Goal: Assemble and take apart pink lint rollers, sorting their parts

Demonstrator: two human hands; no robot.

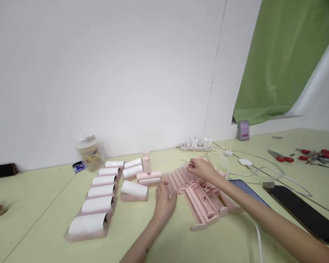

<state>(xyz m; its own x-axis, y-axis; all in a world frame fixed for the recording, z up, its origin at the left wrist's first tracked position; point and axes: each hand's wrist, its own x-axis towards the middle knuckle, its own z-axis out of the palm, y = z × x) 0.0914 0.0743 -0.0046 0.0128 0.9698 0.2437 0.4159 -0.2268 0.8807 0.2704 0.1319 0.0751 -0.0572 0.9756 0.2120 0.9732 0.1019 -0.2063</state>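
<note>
My right hand (203, 168) is closed around a thin metal rod (186, 162) that points left. It is over a row of pale pink tubes (178, 177). My left hand (166, 199) lies at the near left end of this row, thumb and fingers apart. Its fingertips touch or nearly touch the tubes. Beneath my right forearm is a pile of pink plastic frames and handle parts (204, 204). Left of my left hand stands a pink roller with an upright handle (147, 164). White paper rolls in pink holders (97, 204) form a column farther left, with several more beside it.
A power strip (196, 147) with chargers and white cables sits by the wall. A phone (248, 190) and a dark flat device (304, 208) lie right, near red-handled pliers (281, 157). A bagged tub (90, 153) and blue packet (78, 167) are back left.
</note>
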